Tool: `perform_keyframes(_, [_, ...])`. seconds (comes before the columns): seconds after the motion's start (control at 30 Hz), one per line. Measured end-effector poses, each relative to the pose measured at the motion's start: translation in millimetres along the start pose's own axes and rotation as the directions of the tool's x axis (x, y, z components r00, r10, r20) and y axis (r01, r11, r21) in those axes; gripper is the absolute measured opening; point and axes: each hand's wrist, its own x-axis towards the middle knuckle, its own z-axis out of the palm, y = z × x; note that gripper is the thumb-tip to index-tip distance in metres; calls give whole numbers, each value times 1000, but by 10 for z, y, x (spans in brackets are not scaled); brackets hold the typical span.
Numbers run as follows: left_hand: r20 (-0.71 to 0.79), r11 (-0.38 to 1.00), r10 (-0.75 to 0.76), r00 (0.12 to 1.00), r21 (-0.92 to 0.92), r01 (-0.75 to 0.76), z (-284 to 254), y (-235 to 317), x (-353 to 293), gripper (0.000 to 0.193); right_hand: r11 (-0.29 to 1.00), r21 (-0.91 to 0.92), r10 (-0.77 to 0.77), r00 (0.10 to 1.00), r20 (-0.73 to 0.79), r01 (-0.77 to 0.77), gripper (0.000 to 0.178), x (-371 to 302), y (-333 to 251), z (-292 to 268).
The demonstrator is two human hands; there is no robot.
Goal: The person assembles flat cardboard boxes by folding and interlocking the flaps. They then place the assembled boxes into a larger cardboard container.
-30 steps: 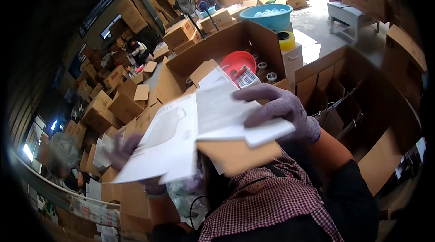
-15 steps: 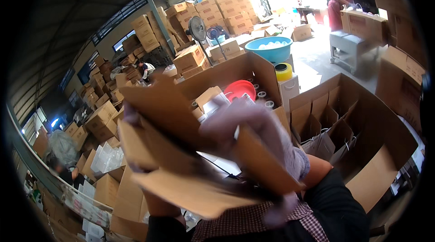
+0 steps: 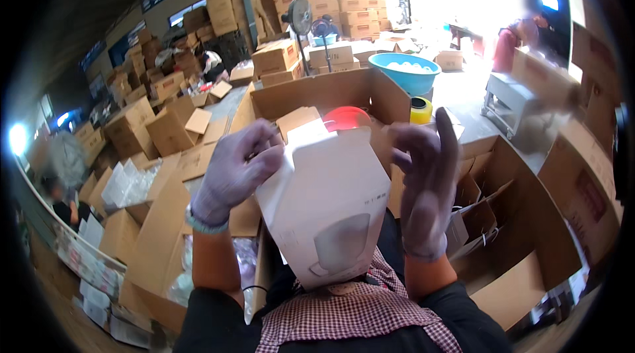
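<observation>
While the fingers (image 3: 264, 161) of the gloved left hand (image 3: 228, 174) bend in against the upper left edge of a white box (image 3: 331, 187), those of the gloved right hand (image 3: 426, 191) stand apart from one another along its other side, one pointing straight up and the rest crooked toward the cardboard. Whether the left fingertips pinch a flap cannot be made out, and the right ones are slightly blurred. Printed with a grey, cup-like shape, the white box sits tilted between the two hands, in front of the wearer's checked apron (image 3: 350, 320). Just beyond it, a red dish (image 3: 347, 118) shows inside a large open carton (image 3: 324, 91), with a yellow roll (image 3: 420, 111) beside the far right corner. To the right gapes a divided carton (image 3: 539, 227) with paper bags inside; to the left, clear plastic trays (image 3: 129, 184) lie among more cardboard. Farther off, a blue tub (image 3: 405, 78) carries white pieces, near two standing fans (image 3: 301, 15) and tall stacks of brown boxes (image 3: 360, 5). At upper right, a co-worker (image 3: 508, 45) in red stands at a carton on a grey cart (image 3: 506, 98).
</observation>
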Motion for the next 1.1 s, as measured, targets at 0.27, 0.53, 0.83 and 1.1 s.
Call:
perform_keyframes(0.27, [78,968,241,967,44,-245,419,131,177,57,595,-789,201,922,330,153,83,42,8,72])
perform_keyframes(0.53, [-327,911,298,897,-182,-369,780,-409,-6,40,504,-798,389,738,552,330,73,132,160,-191])
perform_keyframes(0.83, [-303,739,630,715,-47,-672,587,-620,-90,49,620,-694,-185,927,325,367,68,-68,178,-252])
perform_keyframes(1.1, [-826,971,135,547,1,-238,-550,-1719,-362,53,688,-432,518,812,-270,-583,32,-730,728,-1494])
